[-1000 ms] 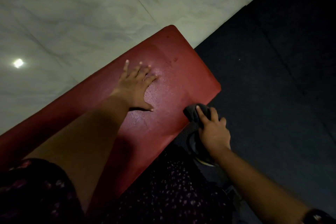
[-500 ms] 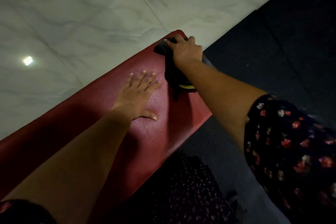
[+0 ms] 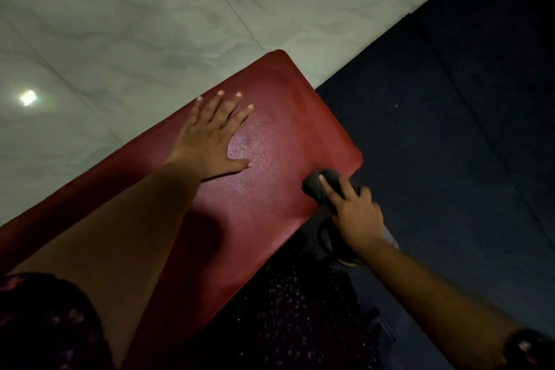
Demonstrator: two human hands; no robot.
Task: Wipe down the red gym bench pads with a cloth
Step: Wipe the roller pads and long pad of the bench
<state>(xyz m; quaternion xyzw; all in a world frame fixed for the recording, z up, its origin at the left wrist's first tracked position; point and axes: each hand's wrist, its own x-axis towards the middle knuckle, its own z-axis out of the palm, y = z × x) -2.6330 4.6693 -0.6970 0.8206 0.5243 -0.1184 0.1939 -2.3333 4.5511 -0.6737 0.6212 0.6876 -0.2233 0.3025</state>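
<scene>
left hand [image 3: 210, 141] flat on bench pad [image 3: 270, 189] top, mid-width; right hand [image 3: 357, 216] with cloth [image 3: 318, 186] at pad's right edge, near far corner; mat [image 3: 450, 129] right of pad, tile floor [image 3: 120, 24] behind

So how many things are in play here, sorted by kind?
Hands: 2, the left hand flat on the pad, the right hand gripping the cloth
Red bench pad: 1
Dark cloth: 1
Total: 4

Red padded bench pad [image 3: 270, 141], glossy and grained, lay flat, running from 7 o'clock up to a rounded end at 12. Dark bunched cloth [image 3: 318, 186] pressed on its edge at 3 o'clock.
</scene>
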